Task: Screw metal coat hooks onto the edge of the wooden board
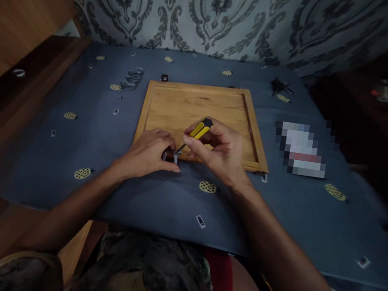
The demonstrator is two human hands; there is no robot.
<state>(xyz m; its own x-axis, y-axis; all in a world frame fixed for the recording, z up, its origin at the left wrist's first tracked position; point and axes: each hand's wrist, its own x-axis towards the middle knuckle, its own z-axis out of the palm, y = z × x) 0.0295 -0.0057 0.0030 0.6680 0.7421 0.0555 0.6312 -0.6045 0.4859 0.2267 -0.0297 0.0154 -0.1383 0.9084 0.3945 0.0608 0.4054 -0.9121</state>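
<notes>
A wooden panel with a raised frame lies flat on the blue patterned cloth. At its near edge, left of centre, sits a small metal piece. My left hand grips this piece between thumb and fingers, with its palm beside the panel's near left corner. My right hand holds a yellow and black screwdriver by the handle, tilted, its tip down at the metal piece. The exact contact at the tip is too small to make out.
Dark metal pieces lie at the back left of the cloth. A small black item touches the panel's far edge. Black objects sit at the back right. A blurred-out rectangular item lies right of the panel.
</notes>
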